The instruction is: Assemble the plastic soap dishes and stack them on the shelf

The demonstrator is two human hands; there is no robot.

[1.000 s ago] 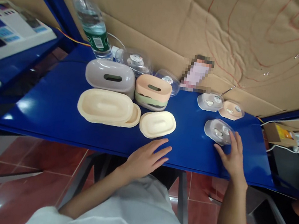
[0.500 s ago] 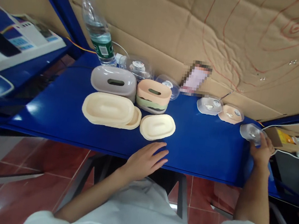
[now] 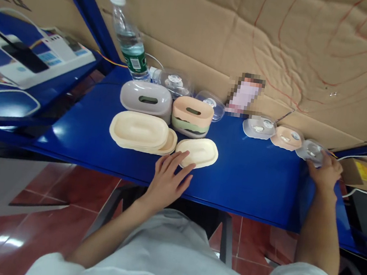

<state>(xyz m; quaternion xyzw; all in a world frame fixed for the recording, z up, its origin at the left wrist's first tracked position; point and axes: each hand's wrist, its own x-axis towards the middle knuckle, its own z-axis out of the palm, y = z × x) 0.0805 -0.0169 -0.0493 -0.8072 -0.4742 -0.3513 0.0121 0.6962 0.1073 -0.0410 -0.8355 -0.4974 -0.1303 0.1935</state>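
Observation:
My right hand [image 3: 327, 172] grips the near right side of a small grey container with a clear cover [image 3: 310, 150], at the right end of a row. To its left are a peach container [image 3: 286, 138] and another grey one [image 3: 259, 127]. My left hand [image 3: 170, 176] is open, fingers spread, with its fingertips over the near left edge of a small cream oval lid [image 3: 203, 151]; whether they touch it I cannot tell. Larger cream oval lids [image 3: 139, 130] lie stacked to the left. Behind them stand a grey-mauve slotted box [image 3: 146, 94] and stacked peach, green and mauve boxes [image 3: 193, 112].
A water bottle [image 3: 133, 45] stands at the back left, beside clear plastic covers [image 3: 211, 105]. A blurred-out phone-like object [image 3: 243, 95] leans on the cardboard wall [image 3: 198, 26]. A cardboard box [image 3: 363, 174] and white cables are at the right of the blue table [image 3: 248, 182].
My right hand has brought the grey container left, up to the peach one. My left hand has moved up and left, onto the small cream lid's edge. The view has shifted slightly.

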